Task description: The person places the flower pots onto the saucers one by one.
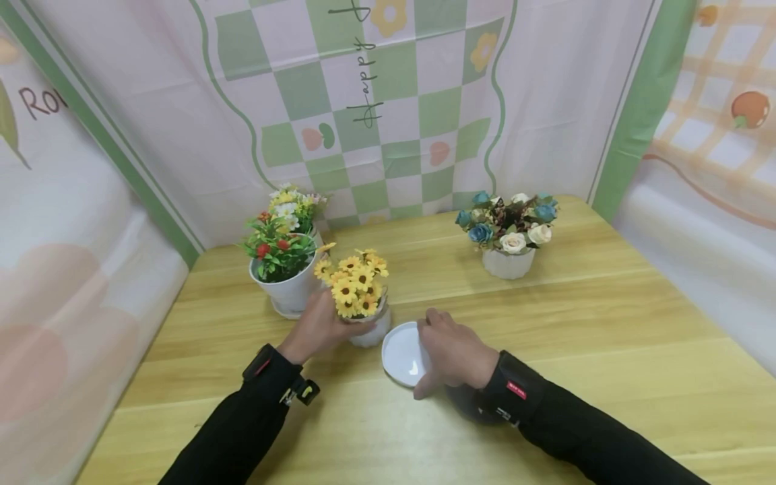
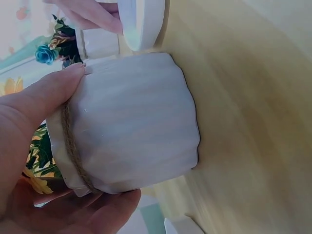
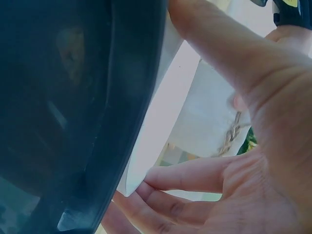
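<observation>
In the head view my left hand (image 1: 321, 327) grips a white ribbed pot (image 2: 136, 122) holding yellow daisy-like flowers (image 1: 358, 283). Thumb and fingers lie on opposite sides of the pot, near the twine (image 2: 73, 146) around its rim. To the right of it, my right hand (image 1: 455, 350) holds a small white saucer (image 1: 401, 355) by its edge, thumb at the near side and fingers at the far side. Close under the right wrist is a dark, shiny, rounded dish (image 3: 73, 117), mostly covered by the hand and sleeve in the head view.
Left of the yellow flowers, a white pot (image 1: 285, 286) with red flowers stands on a saucer, and white-and-yellow flowers (image 1: 294, 205) rise behind it. A white pot (image 1: 508, 264) of blue and cream roses stands at the back right. Patterned curtains (image 1: 418, 87) border the wooden table (image 1: 594, 323).
</observation>
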The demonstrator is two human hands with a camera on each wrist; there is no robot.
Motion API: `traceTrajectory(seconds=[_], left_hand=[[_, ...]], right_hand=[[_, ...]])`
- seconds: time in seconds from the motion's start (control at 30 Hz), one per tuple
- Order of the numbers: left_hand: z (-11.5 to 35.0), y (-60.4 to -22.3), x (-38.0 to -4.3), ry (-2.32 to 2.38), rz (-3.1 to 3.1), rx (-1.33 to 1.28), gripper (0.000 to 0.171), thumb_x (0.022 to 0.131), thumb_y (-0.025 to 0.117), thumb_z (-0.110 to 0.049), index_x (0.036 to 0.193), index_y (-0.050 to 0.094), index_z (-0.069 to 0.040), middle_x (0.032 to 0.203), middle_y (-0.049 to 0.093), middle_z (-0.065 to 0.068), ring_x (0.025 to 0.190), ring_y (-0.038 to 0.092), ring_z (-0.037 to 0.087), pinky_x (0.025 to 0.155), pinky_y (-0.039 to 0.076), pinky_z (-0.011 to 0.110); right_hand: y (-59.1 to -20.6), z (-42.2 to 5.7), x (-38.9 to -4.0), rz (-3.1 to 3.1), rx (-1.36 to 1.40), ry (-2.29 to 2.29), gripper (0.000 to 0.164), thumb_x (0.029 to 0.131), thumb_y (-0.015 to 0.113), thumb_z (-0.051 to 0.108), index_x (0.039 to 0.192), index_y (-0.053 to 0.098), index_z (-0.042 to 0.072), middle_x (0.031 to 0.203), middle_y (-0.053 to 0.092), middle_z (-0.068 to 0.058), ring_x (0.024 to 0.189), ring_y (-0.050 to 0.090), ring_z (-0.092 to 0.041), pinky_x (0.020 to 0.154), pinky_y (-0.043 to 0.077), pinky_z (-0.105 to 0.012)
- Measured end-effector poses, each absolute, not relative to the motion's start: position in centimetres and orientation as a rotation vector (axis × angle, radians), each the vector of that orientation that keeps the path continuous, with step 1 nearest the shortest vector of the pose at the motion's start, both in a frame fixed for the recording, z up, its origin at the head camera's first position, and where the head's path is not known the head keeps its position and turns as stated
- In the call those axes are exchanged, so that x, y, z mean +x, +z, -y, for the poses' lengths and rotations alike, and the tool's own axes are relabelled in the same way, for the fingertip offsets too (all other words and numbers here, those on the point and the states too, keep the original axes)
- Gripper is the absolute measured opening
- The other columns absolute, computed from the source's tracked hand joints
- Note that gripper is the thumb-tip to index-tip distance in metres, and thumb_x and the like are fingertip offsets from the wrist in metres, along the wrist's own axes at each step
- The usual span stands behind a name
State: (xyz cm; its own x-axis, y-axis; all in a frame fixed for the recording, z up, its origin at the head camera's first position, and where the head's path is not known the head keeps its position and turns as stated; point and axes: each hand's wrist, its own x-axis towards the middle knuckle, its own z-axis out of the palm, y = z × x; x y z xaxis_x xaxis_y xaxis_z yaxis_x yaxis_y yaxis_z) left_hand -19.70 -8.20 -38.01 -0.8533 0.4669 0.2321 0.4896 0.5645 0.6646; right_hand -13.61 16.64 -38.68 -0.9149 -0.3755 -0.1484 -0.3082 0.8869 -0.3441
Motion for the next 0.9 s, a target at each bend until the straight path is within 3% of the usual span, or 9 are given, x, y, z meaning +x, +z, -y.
traceTrajectory(seconds=[0.23, 0.9], left_hand=[[9.0, -38.0, -18.7, -1.128, 2.731, -0.849, 0.090, 0.072, 0.099, -0.021, 0.150, 0.054, -0.009, 0.147, 0.064, 0.010, 0.137, 0.061, 0.027, 0.118, 0.049, 0.048], [10.3, -38.3, -15.9, -0.960, 2.717, -0.783, 0.088, 0.066, 0.102, -0.031, 0.142, 0.060, -0.015, 0.136, 0.071, 0.005, 0.127, 0.069, 0.023, 0.108, 0.057, 0.044]], right_hand=[[-38.5, -16.7, -13.4, -2.833, -0.532, -0.486, 0.116, 0.054, 0.104, 0.046, 0.141, 0.055, -0.013, 0.137, 0.056, -0.027, 0.122, 0.057, -0.041, 0.096, 0.059, -0.057], [-38.8, -16.7, -13.6, -2.820, -0.521, -0.469, 0.116, 0.056, 0.103, 0.047, 0.144, 0.055, -0.011, 0.140, 0.055, -0.027, 0.128, 0.056, -0.043, 0.100, 0.058, -0.058]])
